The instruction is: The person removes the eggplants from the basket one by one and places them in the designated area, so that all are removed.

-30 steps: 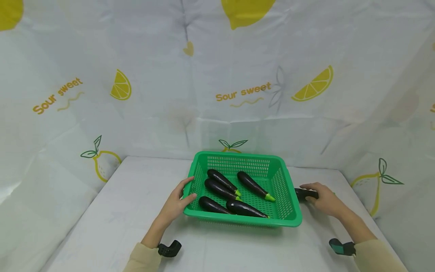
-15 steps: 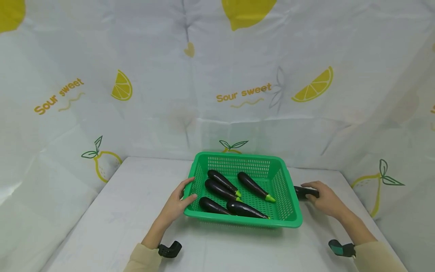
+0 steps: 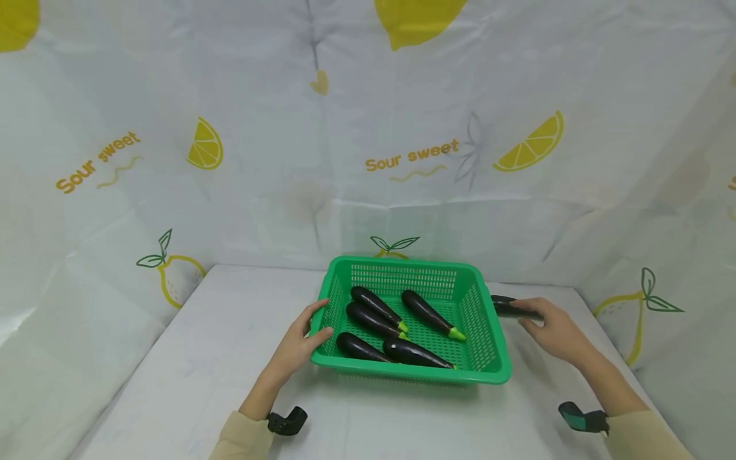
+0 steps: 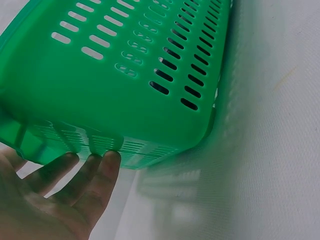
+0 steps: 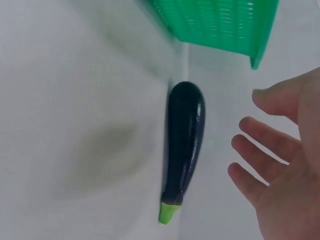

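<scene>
A green plastic basket with slotted walls stands on the table and holds several dark eggplants with green stem ends. My left hand grips its left side, thumb over the rim and fingertips against the outer wall in the left wrist view. Another eggplant lies on the table just right of the basket, partly hidden behind its rim in the head view. Over that eggplant's stem end hovers my right hand. Its fingers are spread, with a gap to the eggplant in the right wrist view.
The white-covered table reaches back to a lemon-printed white curtain, which also hangs along both sides. Basket and loose eggplant both sit toward the table's back edge.
My right hand has let go of the loose eggplant, which now lies slightly farther back. The fingers have come apart and the hand has risen from it. Left hand and basket keep their place.
</scene>
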Demonstrator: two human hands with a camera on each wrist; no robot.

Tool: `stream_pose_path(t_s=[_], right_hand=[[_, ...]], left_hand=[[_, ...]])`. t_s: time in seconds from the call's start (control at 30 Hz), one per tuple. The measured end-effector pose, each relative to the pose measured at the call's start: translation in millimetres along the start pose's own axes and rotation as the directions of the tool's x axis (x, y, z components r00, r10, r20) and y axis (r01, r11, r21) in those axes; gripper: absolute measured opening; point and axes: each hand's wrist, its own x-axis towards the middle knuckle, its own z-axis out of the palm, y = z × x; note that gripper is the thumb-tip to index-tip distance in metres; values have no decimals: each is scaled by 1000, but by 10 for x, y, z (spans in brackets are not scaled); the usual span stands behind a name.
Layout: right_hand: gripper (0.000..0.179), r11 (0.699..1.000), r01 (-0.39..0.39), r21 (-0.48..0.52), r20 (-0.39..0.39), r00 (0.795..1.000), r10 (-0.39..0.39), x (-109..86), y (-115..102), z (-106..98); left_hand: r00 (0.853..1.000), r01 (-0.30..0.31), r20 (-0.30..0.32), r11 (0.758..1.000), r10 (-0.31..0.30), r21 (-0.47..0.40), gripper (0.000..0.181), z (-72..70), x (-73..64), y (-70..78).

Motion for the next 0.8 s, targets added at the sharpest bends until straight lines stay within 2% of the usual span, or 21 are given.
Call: stream_pose_path(t_s=[0.33,0.5,0.8], right_hand=[[27,997,69,22,-108,992,-66,-10,-167,-211],[30,997,72,23,-114,991,-69,-35,-259,-322],[32,997,71,25,-145,987,-67,-59,-486,-465]], left_hand=[[1000,-6,-1,1000,6,10,60,-5,12,-33],[1000,-18,6,1000,18,9,60,-13,16,-39],[1000,8,8,1000,-8,-4,61,-8,13,-33]])
